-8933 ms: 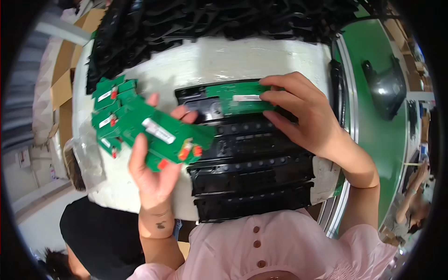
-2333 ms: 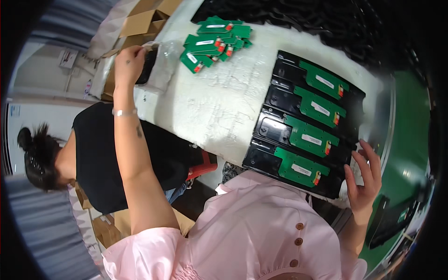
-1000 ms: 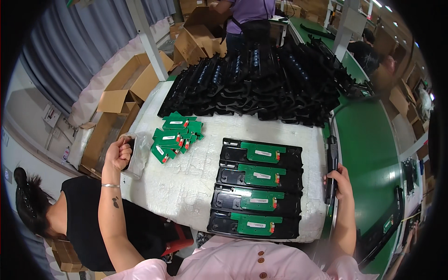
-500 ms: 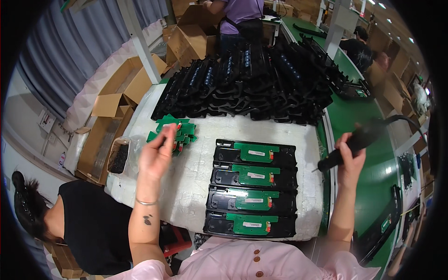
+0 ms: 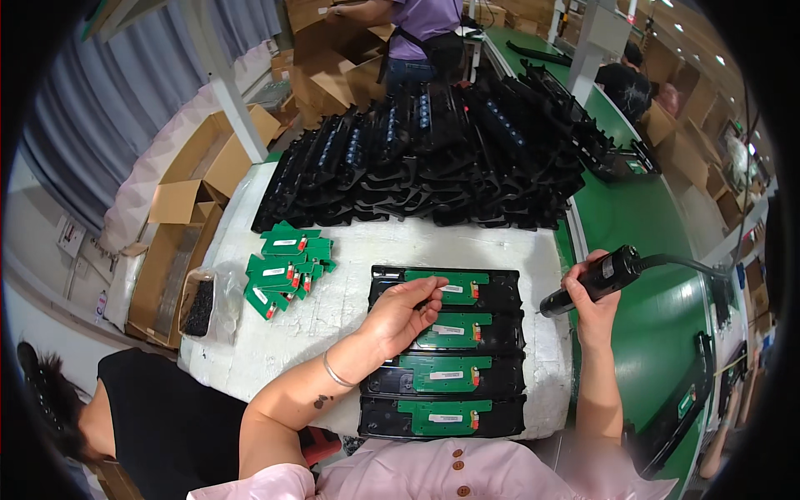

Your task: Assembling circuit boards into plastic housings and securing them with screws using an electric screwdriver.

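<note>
Half a second ago the left hand (image 5: 400, 312) was out over the loose pile of green circuit boards (image 5: 283, 271) near the table's left side; now it has swung across to the four black plastic housings (image 5: 446, 354) lined up in a column on the white foam-covered table (image 5: 333, 333). Its fingers (image 5: 429, 292) are curled loosely, tips pinched together over the left end of the uppermost housing, just at the edge of that housing's board; whether anything small sits between the fingertips cannot be told. The right hand (image 5: 587, 292) has stayed off the right edge of the column, closed firmly round a black electric screwdriver (image 5: 596, 279), which has dropped lower and now points its tip toward the right end of the top housing, with its cable trailing away over the green conveyor (image 5: 650, 275).

Each housing is a long, flat black tray with a green circuit board seated in it, bearing a white label and a small red part near the right end. The four lie parallel, touching edge to edge. Behind them stands a large heap of empty black housings (image 5: 433, 158). A small black tray in a clear bag (image 5: 204, 296) lies at the table's left edge.
</note>
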Demonstrator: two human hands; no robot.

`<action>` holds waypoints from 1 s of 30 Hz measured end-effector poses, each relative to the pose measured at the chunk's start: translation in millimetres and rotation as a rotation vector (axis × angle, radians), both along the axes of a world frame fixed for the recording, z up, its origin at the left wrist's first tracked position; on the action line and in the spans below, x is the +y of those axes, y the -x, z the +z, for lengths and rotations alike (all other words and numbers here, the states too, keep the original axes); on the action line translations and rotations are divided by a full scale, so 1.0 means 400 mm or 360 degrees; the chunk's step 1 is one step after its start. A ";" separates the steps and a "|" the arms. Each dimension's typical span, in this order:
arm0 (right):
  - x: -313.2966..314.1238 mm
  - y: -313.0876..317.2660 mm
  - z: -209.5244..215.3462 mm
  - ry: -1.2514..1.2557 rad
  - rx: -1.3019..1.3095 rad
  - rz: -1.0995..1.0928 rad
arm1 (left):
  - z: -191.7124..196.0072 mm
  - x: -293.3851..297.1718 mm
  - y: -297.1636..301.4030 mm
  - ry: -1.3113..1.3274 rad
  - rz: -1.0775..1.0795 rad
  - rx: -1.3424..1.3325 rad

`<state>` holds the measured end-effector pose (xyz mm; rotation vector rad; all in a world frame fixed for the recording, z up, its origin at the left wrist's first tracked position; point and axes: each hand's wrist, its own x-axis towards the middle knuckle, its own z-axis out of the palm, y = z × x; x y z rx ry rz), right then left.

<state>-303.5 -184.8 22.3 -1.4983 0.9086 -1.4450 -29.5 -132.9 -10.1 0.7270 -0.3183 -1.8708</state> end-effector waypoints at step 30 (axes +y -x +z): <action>0.130 -0.168 0.203 0.0355 -0.0469 0.0798 | -0.008 0.077 0.077 -0.0078 -0.0087 0.0488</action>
